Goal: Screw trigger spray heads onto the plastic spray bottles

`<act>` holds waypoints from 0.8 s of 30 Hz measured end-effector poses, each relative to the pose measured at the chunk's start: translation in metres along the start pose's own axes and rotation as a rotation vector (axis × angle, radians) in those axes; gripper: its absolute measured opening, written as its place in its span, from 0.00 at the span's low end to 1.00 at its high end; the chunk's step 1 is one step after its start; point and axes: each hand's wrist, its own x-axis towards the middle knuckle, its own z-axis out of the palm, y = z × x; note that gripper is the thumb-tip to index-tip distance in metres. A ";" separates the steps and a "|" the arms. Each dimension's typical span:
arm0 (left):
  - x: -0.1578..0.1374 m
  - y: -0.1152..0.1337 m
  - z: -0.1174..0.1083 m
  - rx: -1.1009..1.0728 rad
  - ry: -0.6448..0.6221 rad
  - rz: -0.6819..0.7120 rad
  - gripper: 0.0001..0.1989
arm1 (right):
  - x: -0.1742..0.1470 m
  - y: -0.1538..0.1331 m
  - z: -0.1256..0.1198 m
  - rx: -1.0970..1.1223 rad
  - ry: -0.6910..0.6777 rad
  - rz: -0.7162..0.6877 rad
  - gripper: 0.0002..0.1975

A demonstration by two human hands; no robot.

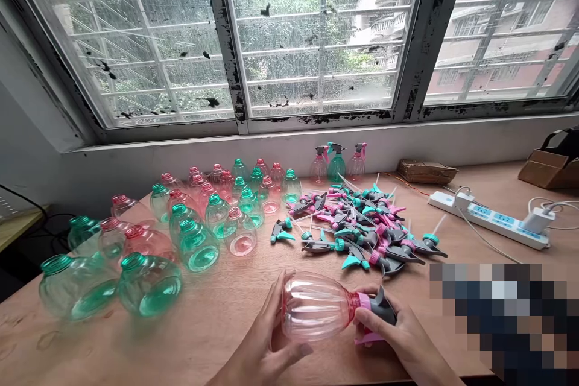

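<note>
A clear pink bottle (314,306) lies sideways in front of me, its base toward the left. My left hand (266,341) is closed around the base end, fingers behind it and thumb below. On the bottle's neck sits a grey and pink spray head (382,306). My right hand (398,329) grips it, the thumb against its pink collar (363,300). Part of the trigger is hidden by that hand. Just beyond lies a pile of loose spray heads (357,217) in grey, pink and teal, some with white tubes.
Several open green bottles (151,286) and pink bottles (149,244) stand at the left on the wooden table (199,338). Three bottles with spray heads (337,166) stand by the wall. A power strip (491,217), a brown packet (427,172) and a cardboard box (545,166) are at the right.
</note>
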 end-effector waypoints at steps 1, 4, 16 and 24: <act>0.000 0.002 0.000 0.018 0.003 -0.004 0.47 | 0.000 0.000 0.000 0.006 0.005 0.000 0.23; 0.001 0.009 0.002 0.059 0.022 -0.031 0.48 | 0.001 0.001 -0.001 0.010 0.013 -0.001 0.22; -0.001 0.005 0.001 0.042 -0.013 -0.033 0.53 | 0.001 0.003 -0.001 0.006 0.025 0.004 0.23; 0.000 0.010 0.001 0.097 -0.025 -0.034 0.53 | 0.000 0.000 0.000 0.000 0.016 0.011 0.23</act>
